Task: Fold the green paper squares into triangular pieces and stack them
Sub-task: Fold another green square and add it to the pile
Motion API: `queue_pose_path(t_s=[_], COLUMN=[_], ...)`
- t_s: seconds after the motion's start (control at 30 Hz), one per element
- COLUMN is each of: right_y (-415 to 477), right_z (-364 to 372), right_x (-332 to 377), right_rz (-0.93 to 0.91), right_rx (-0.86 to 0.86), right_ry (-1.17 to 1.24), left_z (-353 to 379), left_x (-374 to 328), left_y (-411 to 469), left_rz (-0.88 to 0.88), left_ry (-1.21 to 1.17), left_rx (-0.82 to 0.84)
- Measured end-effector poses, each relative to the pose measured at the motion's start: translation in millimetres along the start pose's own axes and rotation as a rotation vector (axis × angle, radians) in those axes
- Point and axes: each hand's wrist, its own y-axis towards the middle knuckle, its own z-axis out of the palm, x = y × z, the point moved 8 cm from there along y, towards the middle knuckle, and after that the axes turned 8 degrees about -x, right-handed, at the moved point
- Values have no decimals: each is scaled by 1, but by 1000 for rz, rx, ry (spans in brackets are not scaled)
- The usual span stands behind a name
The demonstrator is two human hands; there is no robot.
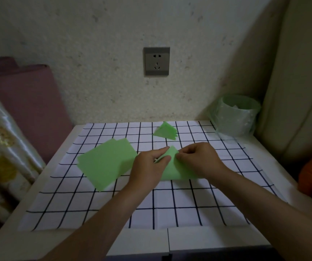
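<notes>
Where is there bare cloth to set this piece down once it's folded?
Free: the near strip of checked cloth around the forearms; the right side between the right hand and the cloth's edge; the far-left corner behind the green squares. Crowded: the centre, where the left hand and right hand pinch the half-folded piece, with the triangle pile just behind.

1 held sheet [174, 170], 1 socket [156, 61], 1 bin [235, 115]

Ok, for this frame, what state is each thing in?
sheet in hand: partly folded, held near its top.
left hand: pinches the sheet's left edge.
right hand: pinches the sheet near its tip.
unfolded squares: flat, loosely stacked.
folded triangles: stacked, untouched.
wall socket: nothing plugged in.
bin: lined, open-topped.
</notes>
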Motion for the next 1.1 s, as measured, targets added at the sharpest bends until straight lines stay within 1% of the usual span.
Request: queue_pose_path(t_s=[0.1, 0.23, 0.3, 0.4, 0.5, 0.57, 0.63, 0.7, 0.77, 0.87, 0.97, 1.03, 1.1], right_y=[0, 1, 1, 1, 3, 4, 4, 3, 1, -2, -5, -6, -8], right_z=[2, 8, 11, 16, 20, 21, 23, 24, 24, 23, 23, 23, 26], right_x=[-7, -12, -16, -23, -29, -31, -31, -31, -29, -24, -15, -9, 0], right_rz=[55, 37, 26, 13, 11, 8, 16, 17, -4, -102, -257, -385, -565], right_rx=[44, 89, 102, 96, 92, 82, 75, 69, 57, 5, -82, -121, -109], right_ry=[-67, -186, -241, -337, -401, -435, -465, -491, -511, -579, -705, -743, -739], left_z=[4, 9, 10, 14, 11, 10, 13, 21, 29, 30, 28, 27, 28], left_x=[6, 16, 19, 19, 16, 13, 8, 1, -4, -6, -11, -13, -13], left_y=[-1, -4, -5, -6, -3, -2, -1, -3, -5, -6, -9, -10, -10], left_rz=[-39, -91, -85, -39, -14, 48, 149, 251, 340, 398, 435, 452, 457], left_ry=[62, 155, 230, 427, 558, 605, 588, 541, 545, 566, 565, 574, 588], left_rx=[25, 110, 144, 203, 196, 180, 180, 243, 324, 367, 369, 370, 379])
